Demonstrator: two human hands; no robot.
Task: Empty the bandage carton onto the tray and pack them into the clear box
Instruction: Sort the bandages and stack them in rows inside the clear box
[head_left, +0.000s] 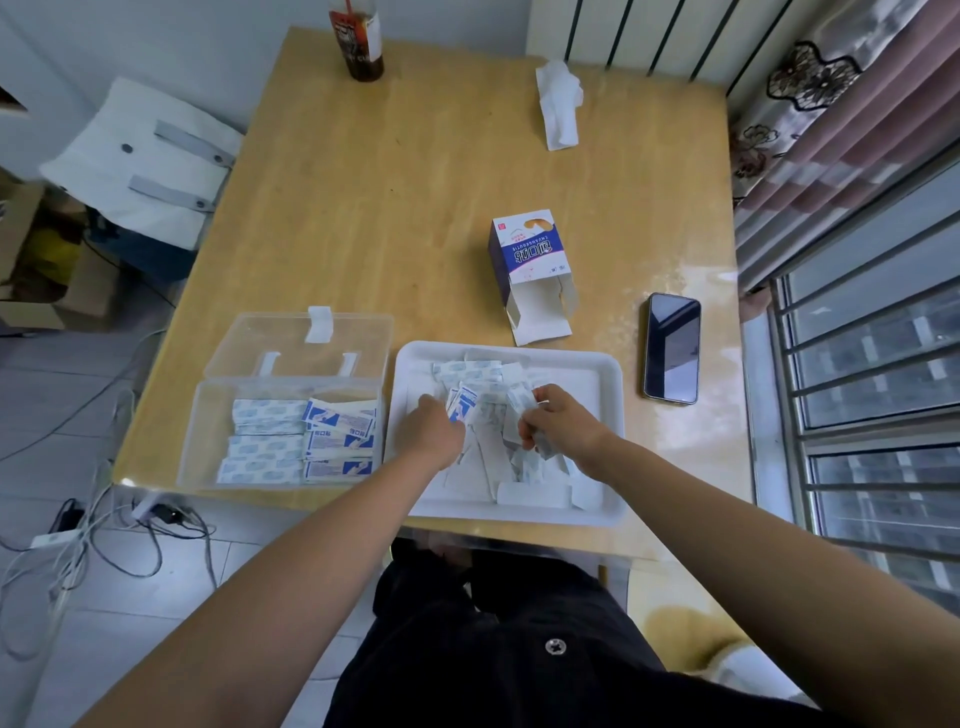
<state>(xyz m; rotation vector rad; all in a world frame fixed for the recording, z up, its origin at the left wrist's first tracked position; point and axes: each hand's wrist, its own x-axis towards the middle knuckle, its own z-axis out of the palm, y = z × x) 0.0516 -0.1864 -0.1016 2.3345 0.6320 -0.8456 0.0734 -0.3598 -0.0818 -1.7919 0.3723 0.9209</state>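
Both my hands work over the white tray (614, 378), which sits at the near edge of the wooden table (389, 182). My left hand (434, 431) has its fingers curled and pinches a few blue-and-white bandages (470, 397) at the left of the loose pile. My right hand (561, 428) is also curled and grips a clutch of white-wrapped strips from the same pile. The hands are apart, with bandages between them.

The clear box (205, 441) stands just left of the tray, their walls nearly touching. Its lid (311, 345) is swung open away from me. Packed bandages (270, 441) lie in flat rows across the middle and right of the box, and its left end shows bare plastic. The front walls of the box and the tray both run close to the table's front edge.

The bandage carton (524, 254) lies on its side just beyond the tray's far rim, its open flaps pointing toward me. A phone (671, 348) lies face up just right of the tray, near the table's right edge.

Beyond the carton, open wood stretches to a dark bottle (362, 47) at the far edge and a crumpled tissue (558, 104) toward the far right corner.
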